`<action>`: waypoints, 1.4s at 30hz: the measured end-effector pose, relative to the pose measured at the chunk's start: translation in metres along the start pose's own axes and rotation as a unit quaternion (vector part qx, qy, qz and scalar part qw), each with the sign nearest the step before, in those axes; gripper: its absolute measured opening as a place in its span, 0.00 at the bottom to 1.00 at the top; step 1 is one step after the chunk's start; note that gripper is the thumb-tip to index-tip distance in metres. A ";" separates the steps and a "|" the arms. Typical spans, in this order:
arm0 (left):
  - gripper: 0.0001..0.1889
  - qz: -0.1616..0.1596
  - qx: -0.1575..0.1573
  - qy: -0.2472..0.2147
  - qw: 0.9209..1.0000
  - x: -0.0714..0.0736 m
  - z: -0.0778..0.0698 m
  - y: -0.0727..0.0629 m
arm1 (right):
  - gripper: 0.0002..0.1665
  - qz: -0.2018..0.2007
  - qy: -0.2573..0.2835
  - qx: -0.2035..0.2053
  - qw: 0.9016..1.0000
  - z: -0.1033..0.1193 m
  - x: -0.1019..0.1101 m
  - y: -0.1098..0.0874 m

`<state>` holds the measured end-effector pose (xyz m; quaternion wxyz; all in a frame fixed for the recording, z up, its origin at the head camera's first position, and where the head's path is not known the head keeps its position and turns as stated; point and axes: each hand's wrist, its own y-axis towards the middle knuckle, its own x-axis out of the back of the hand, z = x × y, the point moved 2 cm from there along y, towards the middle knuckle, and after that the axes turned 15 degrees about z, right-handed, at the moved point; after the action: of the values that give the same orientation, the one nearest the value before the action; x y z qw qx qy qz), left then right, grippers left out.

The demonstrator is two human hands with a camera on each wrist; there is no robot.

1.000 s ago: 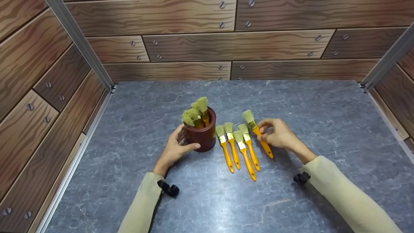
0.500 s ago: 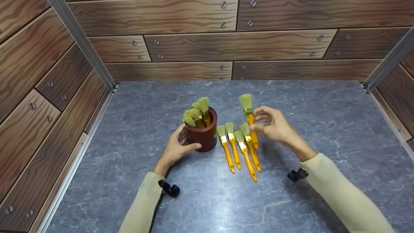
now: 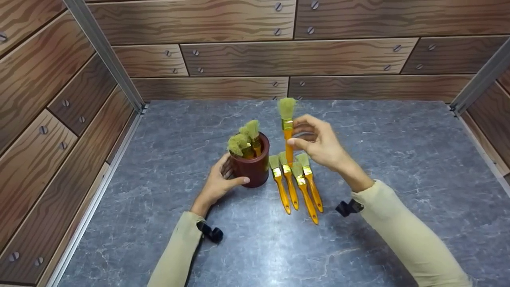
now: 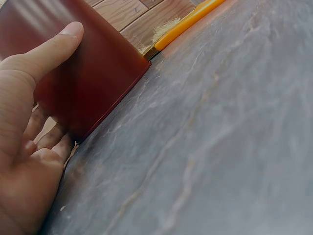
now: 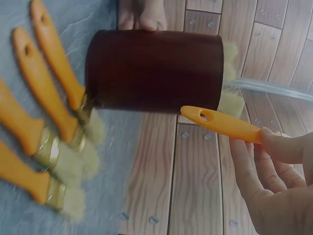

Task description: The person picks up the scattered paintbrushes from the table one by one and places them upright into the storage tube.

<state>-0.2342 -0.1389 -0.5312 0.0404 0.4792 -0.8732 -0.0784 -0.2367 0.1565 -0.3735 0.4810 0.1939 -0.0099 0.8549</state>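
Observation:
A dark red cup point(image 3: 252, 171) stands on the tabletop with several paintbrushes point(image 3: 241, 141) in it, bristles up. My left hand point(image 3: 217, 181) holds the cup from its left side, thumb across the front; the left wrist view shows the thumb on the wall point(image 4: 93, 63) and the fingers behind. My right hand point(image 3: 320, 143) pinches the orange handle of another paintbrush point(image 3: 287, 119), raised upright with its bristles up, right of the cup and above the loose brushes. In the right wrist view, the handle end point(image 5: 220, 122) sticks out past my thumb.
Several loose paintbrushes point(image 3: 306, 195) with orange handles lie side by side just right of the cup, bristles away from me. The grey marbled table point(image 3: 159, 159) meets wood-patterned walls point(image 3: 235, 59) at the back and sides.
My right hand has lifted the paintbrush off to the left and up, turning it from slanted to upright. The left hand and cup have stayed in place.

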 end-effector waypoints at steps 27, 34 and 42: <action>0.49 0.007 0.002 0.005 1.000 0.000 0.000 0.000 | 0.16 -0.019 -0.002 0.128 0.992 0.036 -0.049 0.034; 0.49 0.004 0.009 0.004 1.000 0.000 -0.001 0.000 | 0.15 -0.007 -0.008 0.122 0.992 0.020 -0.062 0.038; 0.49 0.002 0.005 0.000 1.000 0.000 0.001 0.001 | 0.13 0.000 -0.023 0.093 0.995 0.010 -0.069 0.036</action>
<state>-0.2349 -0.1385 -0.5318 0.0383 0.4781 -0.8743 -0.0741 -0.2314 0.0787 -0.3818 0.4603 0.2572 0.0587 0.8477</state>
